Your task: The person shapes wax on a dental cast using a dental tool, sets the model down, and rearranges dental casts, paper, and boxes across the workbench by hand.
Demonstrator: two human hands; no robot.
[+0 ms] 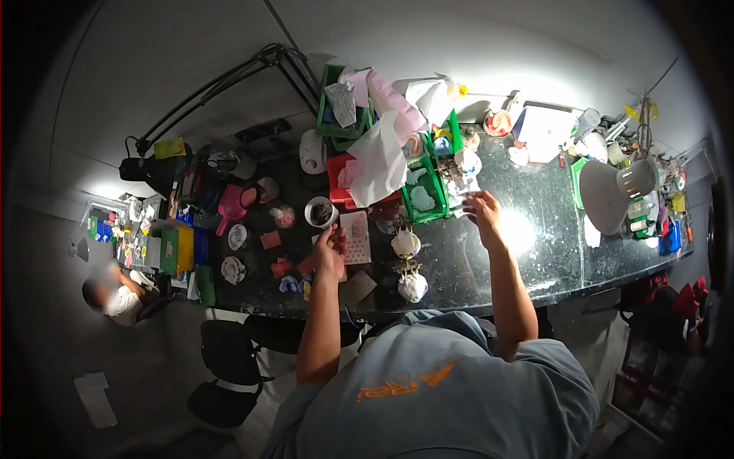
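My left hand point(331, 249) is at the lower edge of a white cup point(310, 212) with dark contents, its fingers closed against the cup's side. Beneath that wrist lies a white card with pink dots point(357, 239). Farther right, my right hand point(485, 209) has its fingers bent together at a white paper-like piece point(461, 200); the fingertips are too small to show exactly what they grip. Between my hands, two plaster dental models point(413, 286) on metal frames stand near the bench's front edge. A green tray point(442, 191) with white pieces is just left of my right hand.
Papers point(380, 157) lie over red and green bins at the back. A lamp point(612, 195) hangs over the right side, and a black lamp arm point(222, 80) reaches across the left. A pink scoop point(232, 205) lies left. Another person point(122, 294) sits far left.
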